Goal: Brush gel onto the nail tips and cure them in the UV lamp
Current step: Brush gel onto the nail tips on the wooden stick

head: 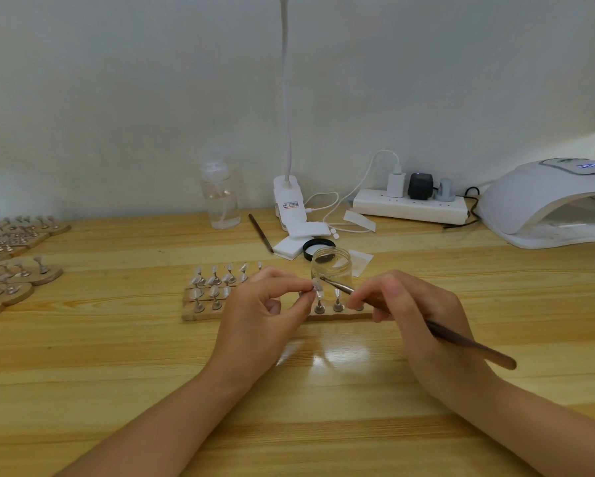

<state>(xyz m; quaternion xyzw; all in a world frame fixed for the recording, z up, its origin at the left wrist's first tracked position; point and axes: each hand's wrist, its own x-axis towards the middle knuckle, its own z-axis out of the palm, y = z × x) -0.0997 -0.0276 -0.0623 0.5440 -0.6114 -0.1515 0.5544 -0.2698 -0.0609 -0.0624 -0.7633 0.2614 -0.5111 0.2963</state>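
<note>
Wooden brush (437,330), clear nail tip (318,289), writing unreadable

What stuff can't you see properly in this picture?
- Head view: the long white UV lamp is cut off by the right edge.
- The wooden stands of nail tips run off the left edge.
- The left hand hides part of the wooden nail-tip board.
- The gel on the thin brown brush in the right hand is too small to tell.

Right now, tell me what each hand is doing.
Left hand: pinching a nail tip on its stand.
Right hand: holding a brush, its tip at the nail tip.
</note>
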